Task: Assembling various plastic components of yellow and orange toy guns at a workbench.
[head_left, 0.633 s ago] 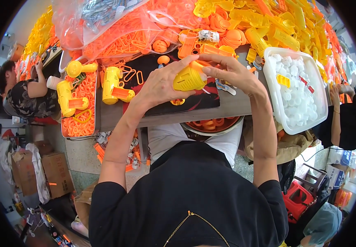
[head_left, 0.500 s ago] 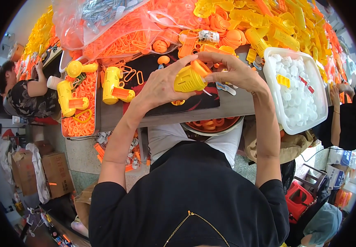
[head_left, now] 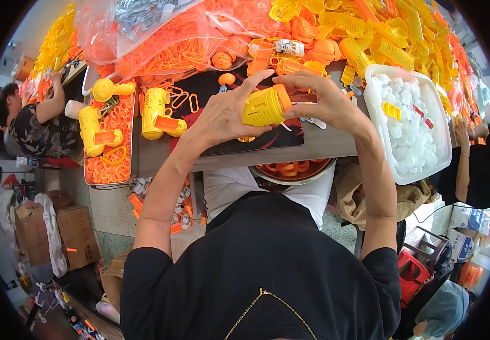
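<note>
Above the table mat [head_left: 205, 150] my left hand [head_left: 224, 113] holds a yellow ribbed plastic housing [head_left: 260, 107], lying roughly sideways. An orange ring-shaped cap [head_left: 283, 97] sits at its right end, looking flush against the rim. My right hand [head_left: 327, 102] curves round that end, fingertips above and thumb below, gripping the cap. A thin white strip [head_left: 286, 126] shows just under the housing. Part of another yellow piece [head_left: 246, 139] lies on the mat below my left hand. The inside of the housing is hidden.
To the left, yellow gun-shaped toy bodies [head_left: 154, 113] lie by a tray [head_left: 134, 170] of orange links. On the right stands a white bin [head_left: 371, 102] of white caps. Orange and yellow parts [head_left: 335, 25] pile up behind. A bowl [head_left: 296, 181] sits below the table edge; people work on both sides.
The orange cap has gone from tilted at the housing's end to nearly flush against it. My right hand has shifted slightly right and rotated with it.
</note>
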Demonstrator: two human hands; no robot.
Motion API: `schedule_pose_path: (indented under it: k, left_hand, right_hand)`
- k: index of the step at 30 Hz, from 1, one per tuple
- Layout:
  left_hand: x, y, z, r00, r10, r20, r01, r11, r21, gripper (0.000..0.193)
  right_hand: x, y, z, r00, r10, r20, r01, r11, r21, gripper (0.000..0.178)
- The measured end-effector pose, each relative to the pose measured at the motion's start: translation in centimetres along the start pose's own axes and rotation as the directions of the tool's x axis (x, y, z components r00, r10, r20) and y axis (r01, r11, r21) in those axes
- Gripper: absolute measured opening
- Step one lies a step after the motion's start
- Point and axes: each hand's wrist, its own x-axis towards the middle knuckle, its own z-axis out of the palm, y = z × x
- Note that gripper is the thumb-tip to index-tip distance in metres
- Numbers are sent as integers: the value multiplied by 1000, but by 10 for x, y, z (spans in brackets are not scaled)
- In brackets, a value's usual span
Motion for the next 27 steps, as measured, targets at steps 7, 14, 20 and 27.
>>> schedule_pose_path:
  k: [7,14,20,27]
  left_hand:
    - [2,-2,2,999,40,-23,-41,999,-22,97]
    - [5,-7,0,999,30,-19,-31,999,-16,97]
    - [4,-12,0,998,58,-39,-59,998,-29,96]
    - [5,-13,2,997,60,-42,-60,998,-3,95]
  right_hand:
    - [-18,6,24,976,-142,-164,162,980,114,64]
    - [-14,11,24,956,-232,-181,238,971,14,63]
    - [-12,6,18,945,-301,-132,276,945,-175,63]
    - [-17,16,27,921,-356,-156,306,912,-275,63]
